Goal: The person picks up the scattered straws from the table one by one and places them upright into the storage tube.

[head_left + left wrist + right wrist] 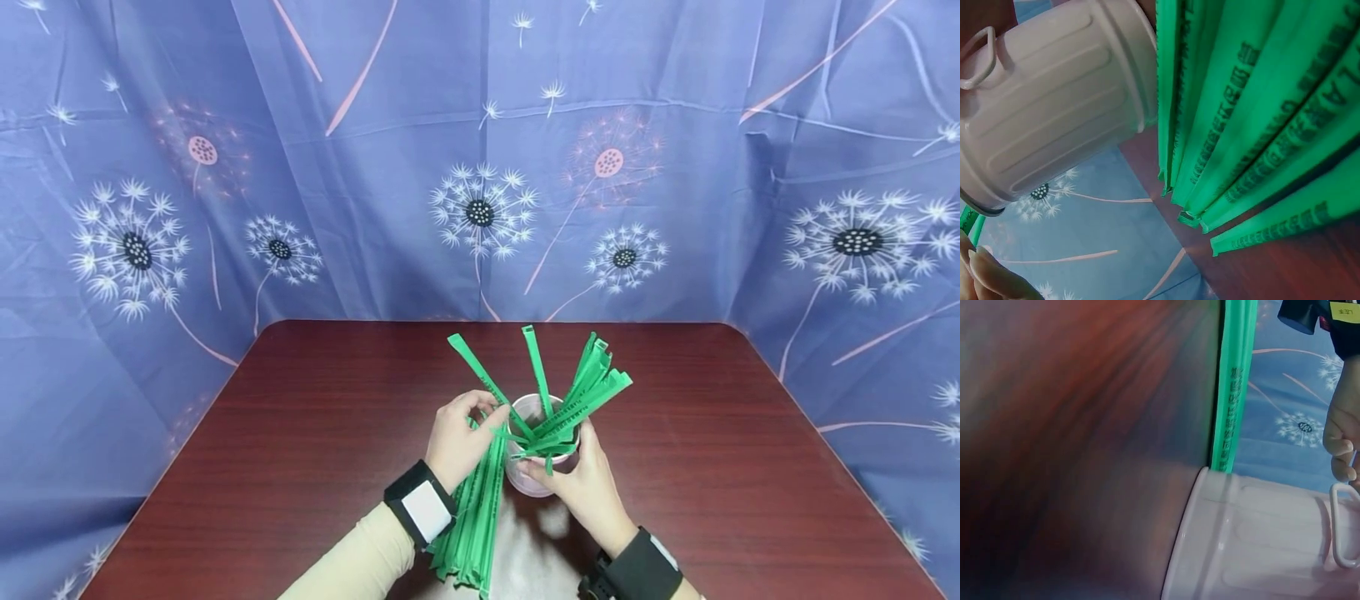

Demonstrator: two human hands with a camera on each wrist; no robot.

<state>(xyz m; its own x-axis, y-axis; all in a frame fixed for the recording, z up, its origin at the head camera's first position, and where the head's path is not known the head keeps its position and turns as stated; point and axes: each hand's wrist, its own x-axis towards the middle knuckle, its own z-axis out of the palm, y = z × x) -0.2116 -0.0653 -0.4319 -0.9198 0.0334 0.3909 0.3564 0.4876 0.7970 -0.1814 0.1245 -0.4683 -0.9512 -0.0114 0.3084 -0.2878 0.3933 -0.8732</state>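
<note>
A small pale, ribbed bin with side handles stands upright on the table, shown from the side in the left wrist view. Several long, flat green wrapped straws lean out of its mouth, mostly to the right. My right hand grips the bin, thumb in front and fingers round its right side. At the rim's left, my left hand pinches a green wrapped straw that slants into the bin. A bundle of similar printed straws lies beside the bin, partly under the left hand and wrist.
The dark red wood-grain table extends around the bin, with a bright glare patch near the front. A blue dandelion-print cloth hangs behind the table and along both sides. Each wrist wears a black band.
</note>
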